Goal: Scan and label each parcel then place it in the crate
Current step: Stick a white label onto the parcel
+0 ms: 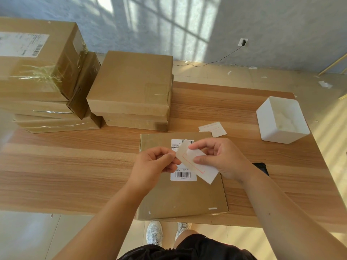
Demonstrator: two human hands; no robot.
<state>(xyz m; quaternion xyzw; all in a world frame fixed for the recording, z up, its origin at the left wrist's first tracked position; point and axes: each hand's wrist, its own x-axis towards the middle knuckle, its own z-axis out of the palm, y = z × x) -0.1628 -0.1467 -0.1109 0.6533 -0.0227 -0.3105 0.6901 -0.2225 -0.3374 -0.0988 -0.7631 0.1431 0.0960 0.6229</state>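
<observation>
The parcel (180, 199) lies flat on the table (75, 166), at the near edge, right in front of the person. Both hands are above it and work on one small sheet. The left hand (152, 164) has its fingers curled, and it pinches the beige backing (183, 152) at one corner between thumb and forefinger. The right hand (223, 158) pinches the sticker (208, 173) with thumb and forefinger, and the other fingers are bent loosely behind. The sticker is white with a thin red frame, and its upper part is lifted apart from the backing.

The parcel is a thin brown cardboard box. On its top there is a white printed label (183, 175) with a barcode at the bottom and another at the top, and the hands partly cover it. A few white marks are on the cardboard near the front edge.

Just behind the parcel lie some white paper pieces (213, 128). A dark flat object (262, 167) is beside the right wrist, mostly hidden. A white tub (281, 121) stands near the right edge of the table. At the back left there are two stacks of boxes: a lower stack (131, 83) and a taller taped stack (37, 72).

The table is of light wood with stripes. The floor (216, 74) has pale tiles with bits of paper on it. A window's shadow falls on the grey wall (281, 25), where a socket (243, 42) has a plug and cable.
</observation>
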